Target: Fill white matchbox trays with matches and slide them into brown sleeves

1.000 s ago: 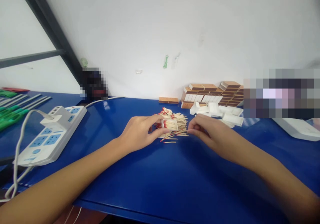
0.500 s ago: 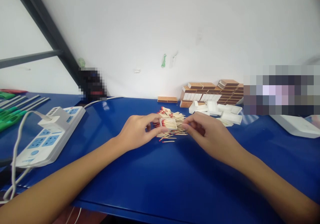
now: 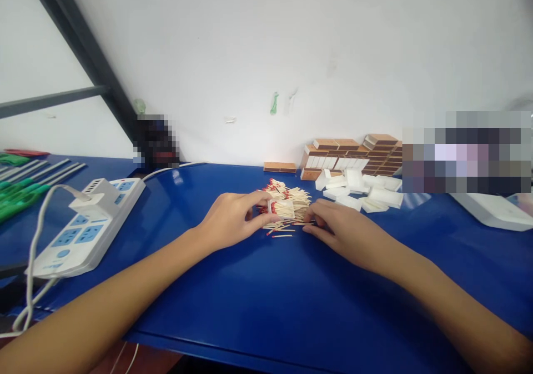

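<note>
A heap of red-tipped matches (image 3: 293, 198) lies on the blue table (image 3: 266, 296). My left hand (image 3: 233, 219) pinches a small white matchbox tray (image 3: 280, 208) filled with matches, thumb below and fingers above it. My right hand (image 3: 341, 230) rests low at the heap's right edge, its fingers curled together on loose matches beside the tray. Behind the heap lie several empty white trays (image 3: 362, 192) and a stack of brown matchbox sleeves (image 3: 358, 155) against the wall.
A white power strip (image 3: 85, 225) with a plugged-in adapter and cable lies at the left. Green-handled tools (image 3: 20, 190) lie at the far left. A single brown sleeve (image 3: 280, 166) sits by the wall. A white flat object (image 3: 495, 210) lies at the right.
My right hand has come left and down to the heap's right edge, closer to the tray. My left hand keeps the tray in almost the same place.
</note>
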Tool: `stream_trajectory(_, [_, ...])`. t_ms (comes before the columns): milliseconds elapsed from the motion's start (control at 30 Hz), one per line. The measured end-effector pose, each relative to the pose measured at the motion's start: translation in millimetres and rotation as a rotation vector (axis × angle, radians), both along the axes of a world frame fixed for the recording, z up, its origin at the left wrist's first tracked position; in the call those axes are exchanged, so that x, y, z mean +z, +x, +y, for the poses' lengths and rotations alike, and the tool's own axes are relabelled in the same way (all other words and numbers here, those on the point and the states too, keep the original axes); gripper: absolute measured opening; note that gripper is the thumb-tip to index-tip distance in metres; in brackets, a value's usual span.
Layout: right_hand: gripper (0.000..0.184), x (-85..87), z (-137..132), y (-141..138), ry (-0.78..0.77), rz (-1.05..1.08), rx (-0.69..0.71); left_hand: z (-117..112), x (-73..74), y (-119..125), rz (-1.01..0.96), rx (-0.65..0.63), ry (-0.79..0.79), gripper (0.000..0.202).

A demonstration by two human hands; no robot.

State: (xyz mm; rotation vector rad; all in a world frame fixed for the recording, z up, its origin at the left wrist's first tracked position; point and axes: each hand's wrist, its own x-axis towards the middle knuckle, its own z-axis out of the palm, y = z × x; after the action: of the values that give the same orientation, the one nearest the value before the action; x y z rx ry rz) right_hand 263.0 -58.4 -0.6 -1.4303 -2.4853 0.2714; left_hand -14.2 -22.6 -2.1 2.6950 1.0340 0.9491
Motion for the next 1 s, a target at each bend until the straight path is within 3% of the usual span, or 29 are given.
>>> stream_trajectory(233, [0.016,2.0,-1,1,-0.035,-0.002,0.027,-1,-1.0,-1,0.014,-0.006,0.017,0.045])
stream_trajectory(500, [0.014,15.0,-5,0,0.117,0.124,-0.039,-4,-2.3,0,0.043,-0.002,0.039,0.046])
stream_trajectory(767, [0.012,10.2,-19,-24,0.195,0.206,0.047,-18,0.7,13,0.042,-0.063,0.018,0.045])
stream_trajectory(1000, [0.012,11.3,-19,-18,0.198,0.193,0.057,-18,0.2,11,0.012,-0.035,-0.067,0.044])
